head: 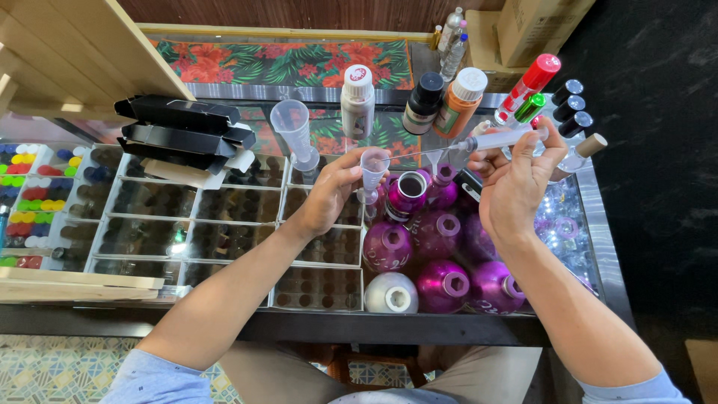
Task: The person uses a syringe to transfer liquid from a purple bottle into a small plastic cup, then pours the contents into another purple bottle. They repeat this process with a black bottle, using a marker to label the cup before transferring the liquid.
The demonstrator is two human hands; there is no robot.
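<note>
A clear plastic syringe with a long metal needle (479,142) lies nearly level above the counter (598,224), long axis running left to right, needle pointing left into a small clear plastic measuring cup (373,168). The right hand (516,187) has its fingers closed around the syringe barrel. The left hand (329,194) pinches the cup's stem above purple metal bottles (441,284). The liquid level in cup and syringe is hard to make out.

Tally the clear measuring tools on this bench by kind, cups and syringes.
Measuring cups: 2, a held cup in the left hand and a standing cup behind it
Syringe: 1, in the right hand
Total: 3
</note>
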